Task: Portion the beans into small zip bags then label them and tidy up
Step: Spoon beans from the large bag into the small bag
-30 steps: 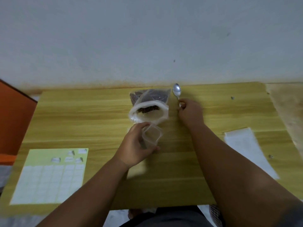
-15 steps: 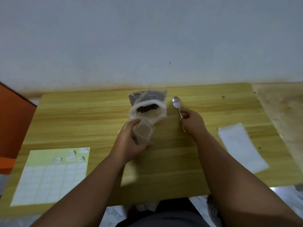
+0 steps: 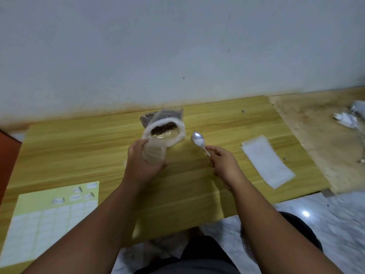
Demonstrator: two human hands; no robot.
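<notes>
- The wooden surface (image 3: 79, 147) shows yellow plank grain. Its far edge meets a pale wall (image 3: 177, 46), and its right edge meets a worn, mottled board (image 3: 316, 135).
- The large bean bag (image 3: 171, 115) is soft clear plastic with its mouth rolled into a white ring. It sits at the middle of the far edge, with dark round beans (image 3: 164, 128) showing inside.
- The left grip (image 3: 142, 167) is curled round a small zip bag (image 3: 154, 155), clear and limp, whose top end is at the large bag's rolled rim.
- The right grip (image 3: 223, 163) pinches the thin handle of a shiny metal spoon (image 3: 198, 139). The bowl points toward the far edge, just right of the large bag.
- A flat white stack of zip bags (image 3: 266, 161) lies near the right edge, with bare wood between it and the right grip.
- A pale green label sheet (image 3: 49, 218) with a grid of white rectangles lies at the near left corner. Bare wood separates it from the left arm.
</notes>
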